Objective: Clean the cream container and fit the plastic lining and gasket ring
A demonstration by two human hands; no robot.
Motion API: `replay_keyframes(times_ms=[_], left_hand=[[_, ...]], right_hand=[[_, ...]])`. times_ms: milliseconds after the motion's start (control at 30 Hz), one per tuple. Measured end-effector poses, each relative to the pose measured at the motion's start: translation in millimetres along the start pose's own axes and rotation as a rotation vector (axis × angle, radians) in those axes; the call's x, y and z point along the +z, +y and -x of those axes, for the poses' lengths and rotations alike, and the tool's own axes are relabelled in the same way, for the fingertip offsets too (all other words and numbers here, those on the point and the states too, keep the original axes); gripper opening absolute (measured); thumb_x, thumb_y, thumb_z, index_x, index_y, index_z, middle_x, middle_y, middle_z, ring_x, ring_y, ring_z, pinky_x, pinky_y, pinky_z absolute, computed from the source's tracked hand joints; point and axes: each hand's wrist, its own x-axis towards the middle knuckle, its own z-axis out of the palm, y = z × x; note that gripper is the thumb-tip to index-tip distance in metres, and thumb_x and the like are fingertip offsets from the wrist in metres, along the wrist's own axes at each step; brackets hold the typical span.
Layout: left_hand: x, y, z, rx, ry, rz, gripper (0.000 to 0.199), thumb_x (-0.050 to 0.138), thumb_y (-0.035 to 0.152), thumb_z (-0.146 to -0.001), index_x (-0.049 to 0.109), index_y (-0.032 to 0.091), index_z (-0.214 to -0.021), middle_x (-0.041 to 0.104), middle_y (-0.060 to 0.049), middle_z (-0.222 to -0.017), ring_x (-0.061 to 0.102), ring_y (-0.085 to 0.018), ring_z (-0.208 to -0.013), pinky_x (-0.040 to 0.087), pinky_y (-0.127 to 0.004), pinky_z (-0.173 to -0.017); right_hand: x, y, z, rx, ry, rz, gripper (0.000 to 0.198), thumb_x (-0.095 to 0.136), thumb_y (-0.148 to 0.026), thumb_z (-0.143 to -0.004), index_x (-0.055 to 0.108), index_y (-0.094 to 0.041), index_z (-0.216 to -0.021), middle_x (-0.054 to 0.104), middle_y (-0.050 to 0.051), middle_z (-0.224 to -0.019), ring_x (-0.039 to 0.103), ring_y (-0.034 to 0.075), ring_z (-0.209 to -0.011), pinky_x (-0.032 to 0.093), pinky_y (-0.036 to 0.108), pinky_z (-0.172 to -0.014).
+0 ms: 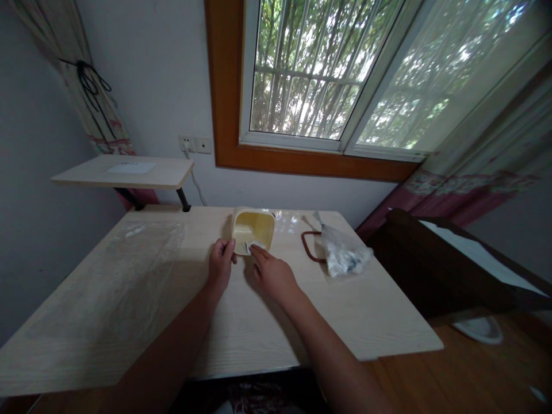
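1. Pale wooden table (172, 322): fills the lower and middle left of the frame; both forearms reach across it from the bottom edge.
2. Yellow square container (253, 228): stands open-topped at the centre of the frame, near the far edge of the table.
3. Left hand (221, 265): just left of centre, fingers curled around the near left corner of the container, gripping its rim.
4. Right hand (272, 275): just right of centre, fingers extended to the container's near rim, fingertips pinching a small white crumpled piece (251, 247) that lies over that rim; what the piece is made of cannot be told.
5. Clear plastic bag (342, 253): right of centre on the table, well apart from the hands, holding small dark and light items too blurred to identify.
6. Reddish-brown loop (309, 244): lies flat on the table, touching the bag's left side.
7. Clear plastic sheet (142, 253): spread flat on the left half of the table.
8. Small raised shelf (125, 171): upper left of the frame, beside the wall.
9. Window (328, 75): top centre and right, foliage beyond.
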Motion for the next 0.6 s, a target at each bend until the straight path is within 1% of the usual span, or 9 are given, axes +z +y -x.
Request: replay_keyframes(times_ms=[100, 300, 467, 600], left_hand=[[0, 1, 0, -0.007, 0.001, 0.006, 0.037, 0.062, 0.052, -0.088, 0.048, 0.022, -0.073, 0.050, 0.006, -0.053, 0.048, -0.011, -0.049, 0.038, -0.022, -0.052], [-1, 1, 1, -0.001, -0.013, 0.001, 0.036, 0.063, 0.051, -0.089, 0.048, 0.022, -0.075, 0.050, 0.006, -0.055, 0.049, -0.010, -0.050, 0.040, -0.022, -0.053], [0, 1, 1, -0.004, -0.020, 0.014, 0.036, 0.063, 0.051, -0.089, 0.048, 0.022, -0.075, 0.050, 0.007, -0.054, 0.049, -0.011, -0.049, 0.040, -0.022, -0.053], [1, 1, 1, -0.015, -0.028, 0.032, 0.035, 0.064, 0.050, -0.088, 0.048, 0.022, -0.075, 0.049, 0.007, -0.056, 0.048, -0.010, -0.049, 0.039, -0.022, -0.052]], right_hand=[[2, 1, -2, 0.032, 0.001, 0.040, 0.060, 0.046, -0.024, -0.093, 0.041, -0.021, -0.153, 0.044, 0.008, -0.158, 0.065, 0.024, -0.122, 0.054, 0.037, -0.099], [7, -3, -9, 0.048, 0.006, 0.061, 0.061, 0.045, -0.025, -0.093, 0.040, -0.020, -0.153, 0.045, 0.009, -0.158, 0.068, 0.027, -0.115, 0.057, 0.040, -0.092], [10, -7, -13, 0.047, -0.003, 0.035, 0.063, 0.048, -0.027, -0.092, 0.038, -0.020, -0.154, 0.042, 0.010, -0.160, 0.067, 0.027, -0.117, 0.056, 0.039, -0.095], [12, -12, -15, 0.009, 0.015, -0.016, 0.064, 0.048, -0.026, -0.091, 0.039, -0.019, -0.154, 0.042, 0.009, -0.160, 0.064, 0.027, -0.122, 0.055, 0.037, -0.097]])
